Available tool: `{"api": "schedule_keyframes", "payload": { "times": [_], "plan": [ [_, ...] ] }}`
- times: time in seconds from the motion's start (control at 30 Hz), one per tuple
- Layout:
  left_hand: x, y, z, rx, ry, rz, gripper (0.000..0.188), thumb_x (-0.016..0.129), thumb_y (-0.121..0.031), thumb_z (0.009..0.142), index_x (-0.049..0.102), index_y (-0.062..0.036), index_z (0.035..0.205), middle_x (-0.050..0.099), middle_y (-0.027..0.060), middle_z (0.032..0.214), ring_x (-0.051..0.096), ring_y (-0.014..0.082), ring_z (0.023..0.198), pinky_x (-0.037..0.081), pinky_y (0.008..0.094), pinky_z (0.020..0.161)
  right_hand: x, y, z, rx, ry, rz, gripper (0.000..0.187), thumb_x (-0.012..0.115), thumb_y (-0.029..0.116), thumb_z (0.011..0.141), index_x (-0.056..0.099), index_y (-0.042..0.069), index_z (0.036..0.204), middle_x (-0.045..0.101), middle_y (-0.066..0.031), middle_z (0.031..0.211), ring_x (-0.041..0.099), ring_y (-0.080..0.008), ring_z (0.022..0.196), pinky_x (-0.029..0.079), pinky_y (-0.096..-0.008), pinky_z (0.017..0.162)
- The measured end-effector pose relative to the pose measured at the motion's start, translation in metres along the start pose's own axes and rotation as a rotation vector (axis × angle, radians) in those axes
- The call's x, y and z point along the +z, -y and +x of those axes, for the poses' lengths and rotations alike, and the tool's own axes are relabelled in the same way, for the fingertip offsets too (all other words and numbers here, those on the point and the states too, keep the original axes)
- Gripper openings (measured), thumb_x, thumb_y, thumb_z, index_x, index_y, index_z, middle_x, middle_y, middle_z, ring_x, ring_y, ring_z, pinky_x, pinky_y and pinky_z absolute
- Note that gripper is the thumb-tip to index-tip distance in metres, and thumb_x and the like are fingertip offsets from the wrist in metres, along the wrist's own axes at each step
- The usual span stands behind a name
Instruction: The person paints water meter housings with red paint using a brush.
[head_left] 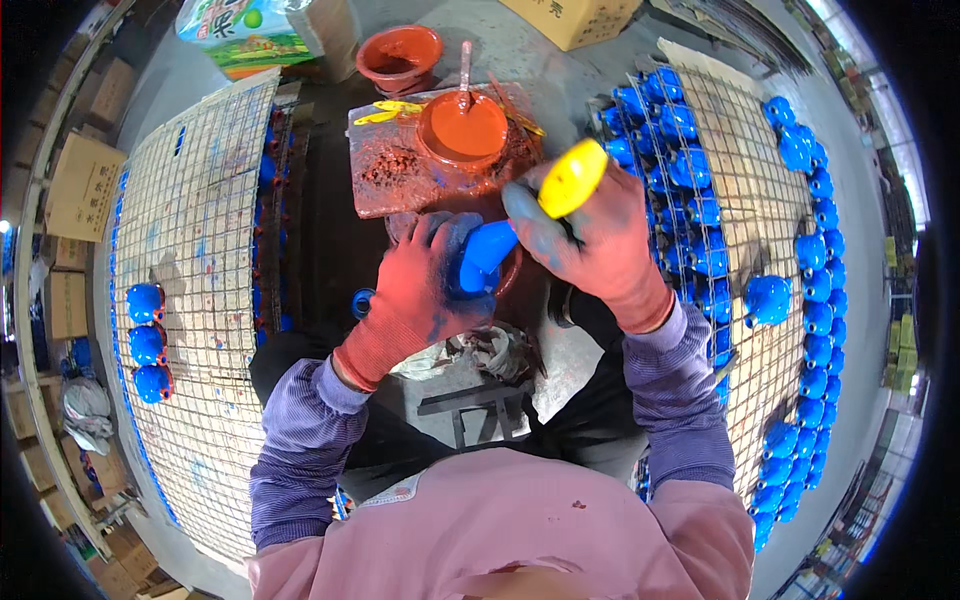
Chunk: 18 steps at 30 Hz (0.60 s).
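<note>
My left hand (432, 270), in a red glove stained dark, is closed round a glossy blue casting (484, 258), which tilts toward my right hand. Much of the casting is hidden by the fingers. My right hand (603, 240), in a similar glove, grips a tool with a yellow handle (573, 178) just above and to the right of the casting. The tool's working end is hidden by the hand. Beyond both hands, a bowl of orange-red paint (463, 130) with an upright stick (466, 68) in it sits on a stained board (375, 195).
Wire-mesh racks stand on both sides, the left rack (205, 300) bearing a few blue castings (149, 345), the right rack (745, 180) flanked by several more. A red basin (400, 55) and a cardboard box (572, 20) lie farther off. More yellow-handled tools (378, 117) rest on the board.
</note>
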<state>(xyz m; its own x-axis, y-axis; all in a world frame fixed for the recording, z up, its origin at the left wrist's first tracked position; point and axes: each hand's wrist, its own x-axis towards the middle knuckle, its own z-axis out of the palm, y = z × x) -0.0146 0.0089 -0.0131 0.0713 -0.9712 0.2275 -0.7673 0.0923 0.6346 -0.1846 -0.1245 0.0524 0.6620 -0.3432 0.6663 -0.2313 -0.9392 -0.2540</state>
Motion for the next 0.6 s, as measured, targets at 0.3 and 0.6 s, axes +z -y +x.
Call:
{"api": "schedule_keyframes", "payload": {
  "times": [0.3, 0.6],
  "plan": [
    [-0.011, -0.002, 0.004, -0.391, 0.025, -1.168, 0.062, 0.077, -0.011, 0.077, 0.05, -0.0034, 0.133, 0.061, 0.0064, 0.12, 0.06, 0.0158, 0.107, 0.05, 0.0347, 0.096, 0.007, -0.001, -0.01, 0.47, -0.181, 0.656, 0.023, 0.063, 0.004, 0.086, 0.062, 0.004, 0.109, 0.068, -0.0102, 0.098, 0.066, -0.0187, 0.075, 0.054, -0.0324, 0.066],
    [-0.025, -0.005, -0.002, -0.53, 0.146, -1.866, 0.067, 0.067, -0.023, 0.084, 0.042, -0.0023, 0.142, 0.058, 0.0148, 0.129, 0.06, 0.0283, 0.117, 0.048, 0.0411, 0.103, 0.024, -0.012, -0.01, 0.715, -0.358, 1.26, 0.036, 0.049, 0.024, 0.098, 0.059, -0.005, 0.115, 0.066, -0.0169, 0.104, 0.069, -0.0238, 0.079, 0.057, -0.0345, 0.07]
  ]
}}
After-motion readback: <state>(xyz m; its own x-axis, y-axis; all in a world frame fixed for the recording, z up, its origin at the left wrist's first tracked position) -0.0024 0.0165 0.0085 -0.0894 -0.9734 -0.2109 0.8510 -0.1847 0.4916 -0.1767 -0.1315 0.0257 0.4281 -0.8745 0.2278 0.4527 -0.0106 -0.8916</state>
